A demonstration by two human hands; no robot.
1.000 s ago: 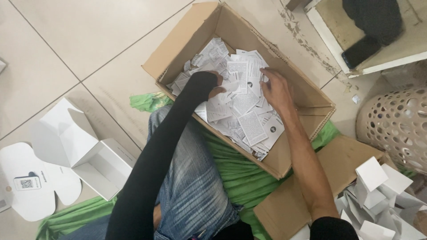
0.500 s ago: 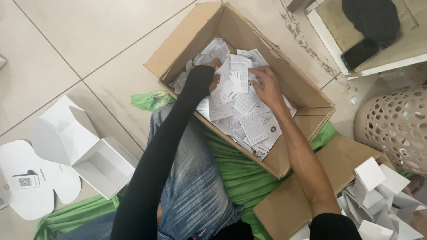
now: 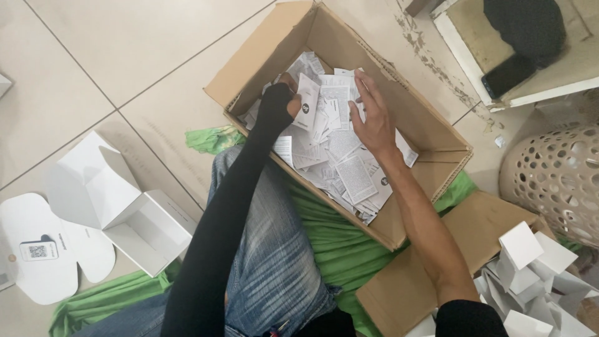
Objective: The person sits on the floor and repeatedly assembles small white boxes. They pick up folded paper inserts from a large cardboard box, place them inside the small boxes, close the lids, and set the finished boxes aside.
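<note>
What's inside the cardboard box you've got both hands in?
The cardboard box holds a loose heap of white printed leaflets. The left hand holds one leaflet; the right hand rests on the heap. The box bottom under the paper is covered.

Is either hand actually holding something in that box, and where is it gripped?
The left hand pinches a white leaflet by its left edge; the right hand rests flat on the papers.

Left hand [image 3: 282,100] fingers buried among paper leaflets [image 3: 337,150]; perforated basket [image 3: 555,181] cut by right edge
</note>
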